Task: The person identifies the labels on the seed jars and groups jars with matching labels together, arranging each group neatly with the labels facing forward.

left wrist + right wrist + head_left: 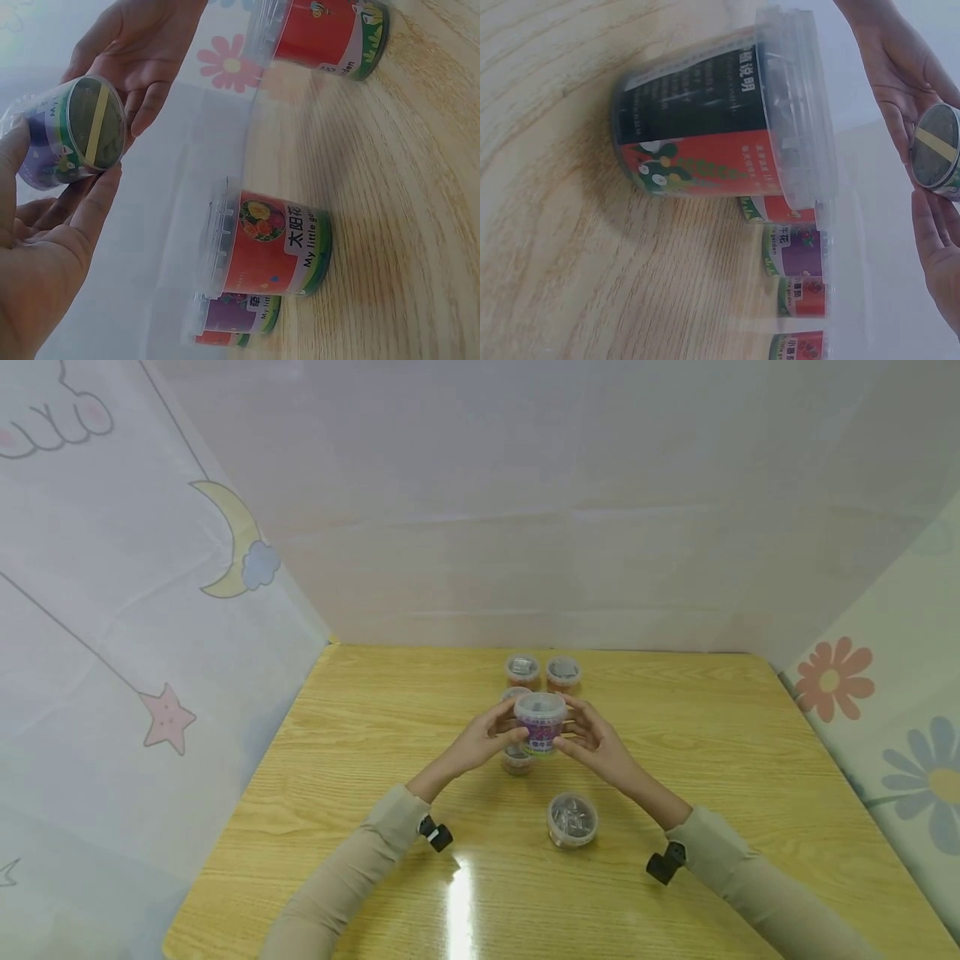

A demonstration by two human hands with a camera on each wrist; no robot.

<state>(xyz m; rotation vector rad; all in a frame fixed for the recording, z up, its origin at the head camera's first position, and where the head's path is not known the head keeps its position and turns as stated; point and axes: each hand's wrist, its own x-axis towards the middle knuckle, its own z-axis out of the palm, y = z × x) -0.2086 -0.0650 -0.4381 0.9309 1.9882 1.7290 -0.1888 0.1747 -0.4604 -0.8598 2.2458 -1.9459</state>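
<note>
Above the table, both hands hold one small plastic tub (541,723) with a purple label and a clear lid. My left hand (483,742) grips its left side, thumb on the front. The right hand (600,745) grips the opposite side in the same way. In the left wrist view, the tub (56,142) is tilted and its dark base shows a pale yellow strip. The right wrist view catches only part of the tub (937,146), at the frame's right edge. Below the hands, another lidded tub (572,820) stands on the table; its label is red and black in the right wrist view.
Behind the held tub stand more lidded tubs, partly hidden: one just below it (517,763) and two at the back, left (522,670) and right (563,672). Red and purple labels show in the wrist views. Printed fabric walls border the wooden table (375,710).
</note>
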